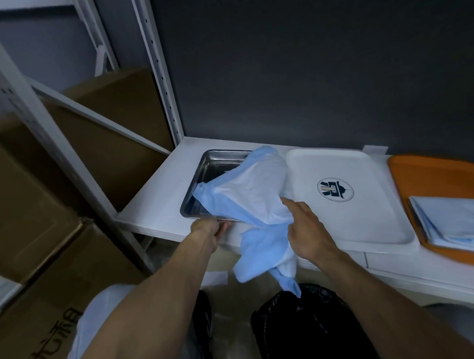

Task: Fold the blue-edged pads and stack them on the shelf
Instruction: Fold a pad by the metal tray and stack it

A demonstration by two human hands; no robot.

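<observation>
Blue-edged and crumpled, the pad (252, 189) is up between our two hands, half draped over the stainless steel tray (216, 164) just beyond our left hand (209, 230). That left hand has its fingers curled, pinching the pad's blue border right at the tray's near rim. Our right hand (307, 233) grips a bunch of the pad near its middle, index finger stuck out straight. The pad's loose tail hangs below that hand toward the black bin bag (305, 328). Just past the right hand, on the white shelf (153, 207), lies a white plastic tray (368, 222) with a round emblem. Farther out to the right of that hand sits an orange tray (409, 169), and on it a stack of folded pads (455, 221). Off to the left of our left hand, cardboard boxes (111, 122) fill the next rack.
</observation>
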